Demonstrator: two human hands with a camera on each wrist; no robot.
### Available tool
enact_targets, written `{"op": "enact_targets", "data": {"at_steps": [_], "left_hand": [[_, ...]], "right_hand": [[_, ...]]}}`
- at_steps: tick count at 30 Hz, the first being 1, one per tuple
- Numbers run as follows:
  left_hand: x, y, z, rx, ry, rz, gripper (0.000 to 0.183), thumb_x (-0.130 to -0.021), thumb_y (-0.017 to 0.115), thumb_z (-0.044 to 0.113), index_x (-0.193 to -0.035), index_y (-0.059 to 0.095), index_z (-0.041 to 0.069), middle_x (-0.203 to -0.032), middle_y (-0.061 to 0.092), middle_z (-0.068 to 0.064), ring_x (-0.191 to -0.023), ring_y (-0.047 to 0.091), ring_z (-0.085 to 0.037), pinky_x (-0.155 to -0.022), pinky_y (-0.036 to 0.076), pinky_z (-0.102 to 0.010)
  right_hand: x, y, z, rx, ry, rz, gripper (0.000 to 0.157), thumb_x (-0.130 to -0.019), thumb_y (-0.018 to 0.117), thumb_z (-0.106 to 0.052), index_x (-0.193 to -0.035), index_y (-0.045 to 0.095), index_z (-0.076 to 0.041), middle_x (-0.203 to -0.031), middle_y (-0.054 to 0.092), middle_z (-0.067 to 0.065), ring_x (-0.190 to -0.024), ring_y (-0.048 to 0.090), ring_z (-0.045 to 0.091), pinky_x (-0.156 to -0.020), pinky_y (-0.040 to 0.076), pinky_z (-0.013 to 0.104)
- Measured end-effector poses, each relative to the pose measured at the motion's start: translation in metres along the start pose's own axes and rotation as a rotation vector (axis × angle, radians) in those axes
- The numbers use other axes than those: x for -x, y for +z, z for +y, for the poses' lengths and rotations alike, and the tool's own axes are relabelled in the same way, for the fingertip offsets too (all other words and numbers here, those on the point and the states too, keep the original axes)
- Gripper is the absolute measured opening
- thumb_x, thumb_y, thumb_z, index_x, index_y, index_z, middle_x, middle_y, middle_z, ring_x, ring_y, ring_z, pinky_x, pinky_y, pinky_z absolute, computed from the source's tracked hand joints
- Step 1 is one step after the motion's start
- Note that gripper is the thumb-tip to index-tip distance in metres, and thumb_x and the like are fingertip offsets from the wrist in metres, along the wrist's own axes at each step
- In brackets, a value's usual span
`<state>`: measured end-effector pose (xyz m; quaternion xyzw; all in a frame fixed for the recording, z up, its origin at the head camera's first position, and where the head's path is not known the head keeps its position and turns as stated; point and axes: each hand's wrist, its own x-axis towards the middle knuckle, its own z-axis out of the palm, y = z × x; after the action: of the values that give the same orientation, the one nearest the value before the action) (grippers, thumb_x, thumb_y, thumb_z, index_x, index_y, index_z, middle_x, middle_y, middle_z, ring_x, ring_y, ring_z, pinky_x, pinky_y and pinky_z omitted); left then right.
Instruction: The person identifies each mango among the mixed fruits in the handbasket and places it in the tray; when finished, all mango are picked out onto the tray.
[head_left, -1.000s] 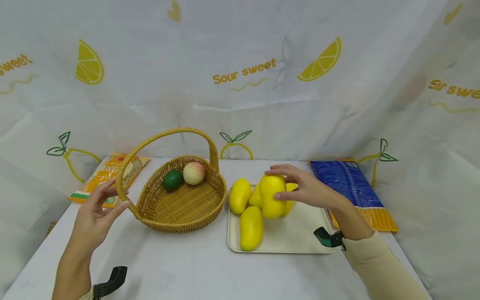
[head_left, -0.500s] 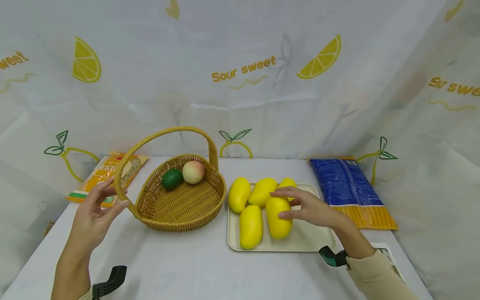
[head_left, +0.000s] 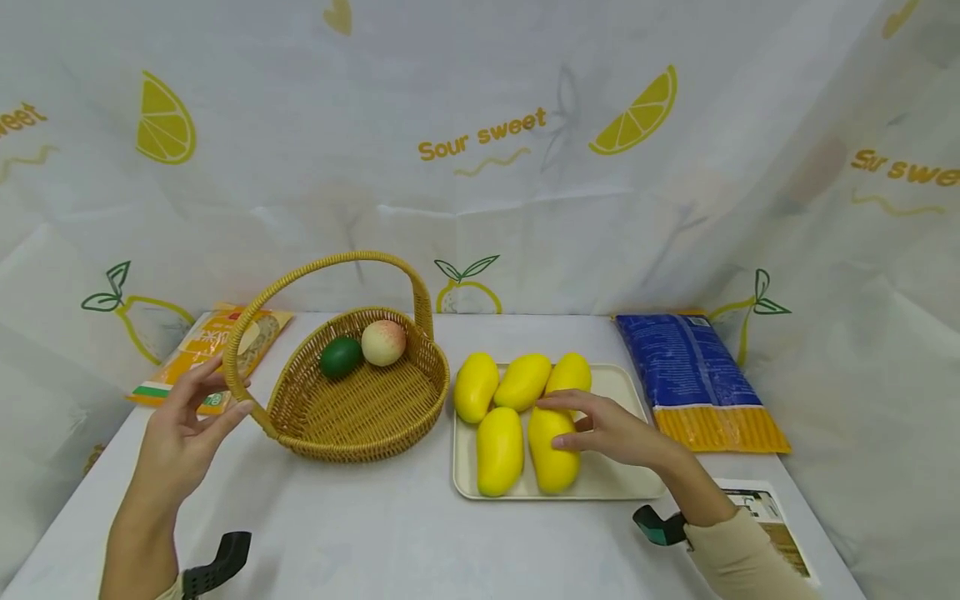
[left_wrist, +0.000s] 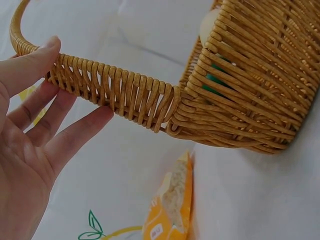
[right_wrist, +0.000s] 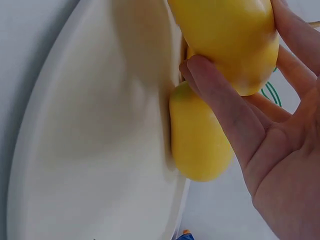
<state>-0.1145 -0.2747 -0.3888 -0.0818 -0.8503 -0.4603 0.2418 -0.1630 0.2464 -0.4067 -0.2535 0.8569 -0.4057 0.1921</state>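
Note:
My left hand point(head_left: 180, 442) pinches the left side of the tall handle point(left_wrist: 117, 85) of a tan wicker basket point(head_left: 360, 425). Inside the basket lie a dark green egg-shaped fruit point(head_left: 341, 358) and a pale peach point(head_left: 383, 342). At the front of a cream tray point(head_left: 615, 479), my right hand point(head_left: 611, 429) grips a yellow mango point(head_left: 553, 467), thumb on the near side and fingers over its far end. In the right wrist view, that mango point(right_wrist: 230, 35) sits between thumb and fingers. Several other mangoes surround it, one of them directly left point(head_left: 500, 454) and others behind.
An orange food packet point(head_left: 195, 354) lies behind the left hand. On the right rests a blue and orange bag point(head_left: 697, 383), with a white-edged printed card point(head_left: 776, 529) partly under the right forearm. A lemon-print curtain point(head_left: 480, 200) hangs behind the table.
My right hand has brought the mango down and toward me, from over the back mangoes to the tray's front row. The left hand keeps its hold on the handle.

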Motion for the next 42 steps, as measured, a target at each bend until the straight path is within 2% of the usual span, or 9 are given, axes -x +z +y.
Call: {"op": "enact_targets", "data": {"at_steps": [5,12,18,20,26,34,37,39,42], "left_hand": [[-0.001,0.000,0.002,-0.015,-0.010,-0.003,0.076,-0.086,0.070,-0.016,-0.153,0.043,0.008,-0.117,0.054,0.031,-0.111,0.053,0.015,-0.078,0.051,0.001],[0.000,0.000,0.001,0.008,-0.001,0.006,0.078,-0.084,0.069,-0.020,-0.153,0.044,0.006,-0.117,0.055,0.028,-0.110,0.054,0.013,-0.077,0.051,0.002],[-0.001,0.002,0.000,0.023,0.018,0.019,0.080,-0.081,0.069,-0.024,-0.151,0.045,0.004,-0.117,0.055,0.027,-0.109,0.055,0.012,-0.077,0.051,0.002],[-0.001,0.002,0.001,0.029,0.023,0.020,0.080,-0.080,0.069,-0.025,-0.151,0.046,0.003,-0.117,0.056,0.027,-0.108,0.056,0.012,-0.076,0.051,0.001],[-0.002,0.001,0.002,0.039,0.033,0.016,0.079,-0.080,0.068,-0.025,-0.151,0.046,0.003,-0.116,0.057,0.026,-0.109,0.056,0.011,-0.077,0.052,0.001],[-0.004,0.004,-0.001,0.039,0.032,0.019,0.079,-0.080,0.069,-0.025,-0.150,0.047,0.003,-0.117,0.056,0.026,-0.108,0.056,0.011,-0.077,0.051,0.001],[-0.003,0.004,-0.001,0.046,0.035,0.021,0.079,-0.080,0.069,-0.025,-0.150,0.047,0.003,-0.118,0.056,0.026,-0.109,0.056,0.012,-0.077,0.051,0.001],[-0.002,0.003,-0.001,0.048,0.038,0.025,0.079,-0.080,0.068,-0.026,-0.150,0.046,0.002,-0.118,0.057,0.026,-0.109,0.057,0.012,-0.077,0.051,0.001],[-0.001,0.002,0.000,0.044,0.040,0.028,0.079,-0.080,0.067,-0.027,-0.150,0.046,0.002,-0.117,0.057,0.027,-0.109,0.057,0.012,-0.077,0.052,0.001]], "right_hand": [[-0.001,0.004,0.003,-0.010,0.028,-0.010,0.056,-0.097,0.070,-0.029,-0.147,0.055,-0.009,-0.159,0.039,0.028,-0.102,0.064,0.024,-0.079,0.057,0.021],[-0.003,0.011,0.009,-0.010,0.032,0.005,0.055,-0.098,0.069,-0.031,-0.147,0.055,-0.011,-0.161,0.038,0.025,-0.122,0.059,0.033,-0.088,0.055,0.020],[-0.002,0.013,0.010,0.025,0.012,0.002,0.055,-0.100,0.066,-0.030,-0.149,0.052,-0.011,-0.164,0.033,0.024,-0.098,0.065,0.016,-0.083,0.058,0.019],[-0.002,0.013,0.009,0.057,0.007,0.009,0.055,-0.100,0.066,-0.032,-0.150,0.052,-0.013,-0.164,0.033,0.023,-0.096,0.066,0.013,-0.084,0.057,0.018],[-0.001,0.015,0.007,0.148,0.019,0.031,0.054,-0.099,0.066,-0.037,-0.148,0.055,-0.017,-0.164,0.037,0.017,-0.095,0.066,0.013,-0.082,0.056,0.018],[0.001,0.015,0.007,0.169,0.058,0.043,0.052,-0.100,0.063,-0.039,-0.147,0.057,-0.019,-0.165,0.036,0.018,-0.080,0.063,0.011,-0.074,0.055,0.019],[0.001,0.015,0.007,0.170,0.065,0.048,0.053,-0.100,0.063,-0.040,-0.148,0.056,-0.019,-0.165,0.036,0.017,-0.088,0.066,0.016,-0.076,0.056,0.019],[0.000,0.015,0.007,0.175,0.056,0.049,0.053,-0.100,0.062,-0.040,-0.148,0.055,-0.018,-0.164,0.037,0.018,-0.104,0.069,0.025,-0.082,0.059,0.023],[0.000,0.015,0.006,0.180,0.046,0.050,0.053,-0.100,0.063,-0.040,-0.148,0.056,-0.017,-0.163,0.038,0.018,-0.130,0.061,0.035,-0.090,0.062,0.029]]}}
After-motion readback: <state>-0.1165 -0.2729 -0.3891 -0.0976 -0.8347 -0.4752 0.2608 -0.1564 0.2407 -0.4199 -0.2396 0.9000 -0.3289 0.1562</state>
